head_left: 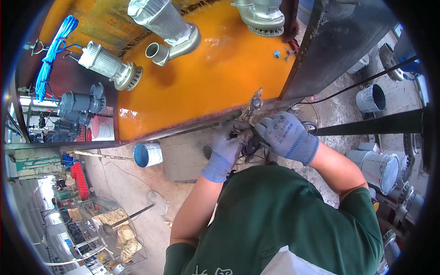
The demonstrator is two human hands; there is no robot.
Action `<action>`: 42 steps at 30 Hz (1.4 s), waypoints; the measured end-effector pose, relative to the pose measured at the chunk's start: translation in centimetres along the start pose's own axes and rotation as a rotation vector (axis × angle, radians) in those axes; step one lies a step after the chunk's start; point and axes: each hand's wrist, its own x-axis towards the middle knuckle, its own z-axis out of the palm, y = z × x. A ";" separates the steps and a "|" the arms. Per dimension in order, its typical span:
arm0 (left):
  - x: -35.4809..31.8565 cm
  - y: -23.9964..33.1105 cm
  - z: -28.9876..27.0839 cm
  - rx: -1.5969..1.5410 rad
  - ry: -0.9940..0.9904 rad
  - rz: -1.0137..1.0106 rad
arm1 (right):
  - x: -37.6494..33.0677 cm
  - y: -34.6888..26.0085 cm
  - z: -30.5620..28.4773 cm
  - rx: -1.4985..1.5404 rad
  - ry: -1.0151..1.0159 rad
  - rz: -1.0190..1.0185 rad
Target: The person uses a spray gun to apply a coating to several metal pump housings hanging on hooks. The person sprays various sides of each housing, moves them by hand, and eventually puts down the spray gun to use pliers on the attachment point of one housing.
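Note:
Both my hands wear grey-purple knit gloves with dark, stained fingers and meet at the near edge of an orange-coated surface point(220, 78). My left hand point(228, 141) has its fingers curled in a pinch. My right hand point(280, 133) is closed close beside it, its back turned up. Between them is something small and dark that the fingers hide. Just beyond the fingertips, a metal tool like a spray gun point(255, 103) leans at the orange edge. I cannot tell whether either hand touches it.
Silver pumps point(167, 27) stand on the orange surface, with a coiled blue cable point(55, 57) at far left. A dark upright panel point(330, 46) borders the right side. Buckets stand on the floor, including a blue-lined bucket point(148, 155). A caged fan point(107, 229) is lower left.

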 end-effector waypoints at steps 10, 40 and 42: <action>-0.1 1.6 1.3 -0.017 0.113 -0.026 | -0.5 -0.6 -0.3 0.150 0.107 0.112; 1.0 5.9 1.2 0.465 0.128 0.170 | -2.4 1.4 -2.1 0.697 0.260 0.378; 1.0 5.9 1.2 0.484 0.125 0.179 | -2.2 1.3 -2.6 0.710 0.203 0.412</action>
